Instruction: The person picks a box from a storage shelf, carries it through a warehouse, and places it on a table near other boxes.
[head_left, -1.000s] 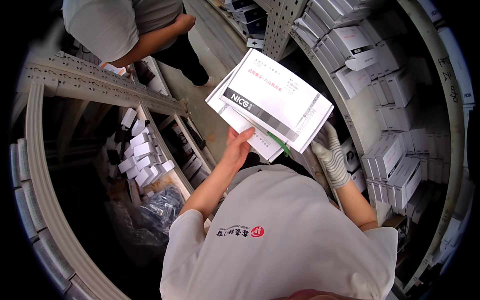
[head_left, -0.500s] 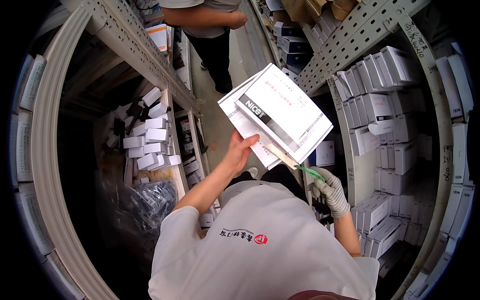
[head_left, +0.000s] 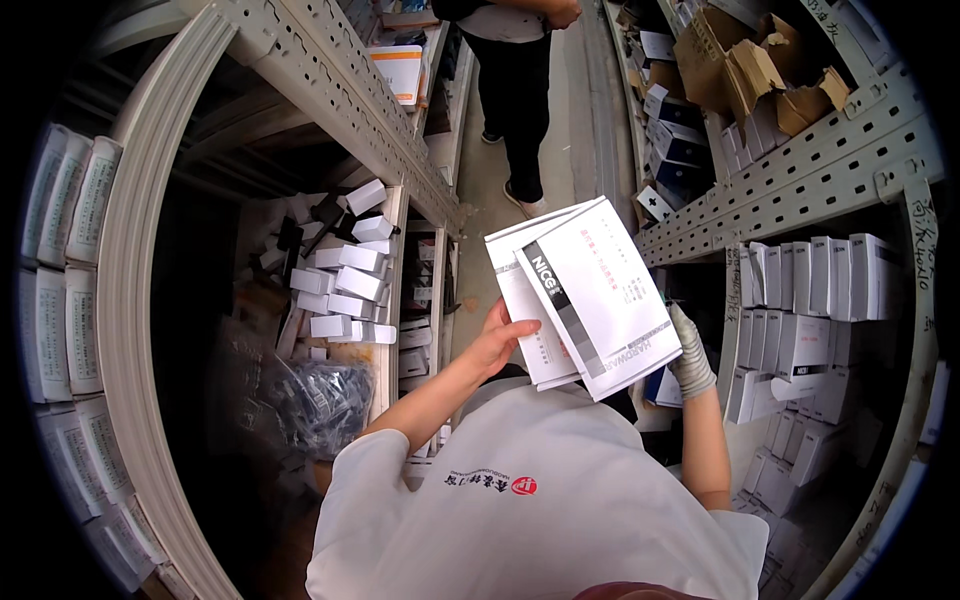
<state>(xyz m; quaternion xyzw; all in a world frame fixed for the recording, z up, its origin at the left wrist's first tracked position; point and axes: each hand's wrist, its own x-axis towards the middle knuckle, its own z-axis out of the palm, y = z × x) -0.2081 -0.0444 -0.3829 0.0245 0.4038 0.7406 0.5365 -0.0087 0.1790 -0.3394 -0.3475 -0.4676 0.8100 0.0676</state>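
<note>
Two flat white cardboard boxes are stacked askew in front of my chest. The upper box (head_left: 612,290) has a dark printed band along its left side; the lower box (head_left: 541,352) juts out to the left beneath it. My bare left hand (head_left: 503,338) is closed on the left edge of the lower box, thumb on top and fingers underneath. My right hand (head_left: 690,352), in a striped light glove, is against the right edge of the upper box. Its fingers are partly hidden behind the boxes, and whatever else it may hold does not show.
Shelves with stacked white boxes (head_left: 805,345) stand at my right. On the left shelf are a heap of small white boxes (head_left: 345,278) and a clear plastic bag (head_left: 318,400). Another person (head_left: 508,110) stands in the aisle ahead. Open brown cartons (head_left: 760,70) are at upper right.
The boxes have turned more upright and shifted right. My right hand has come up to their right edge; the green item it held is now hidden. The view has swung left.
</note>
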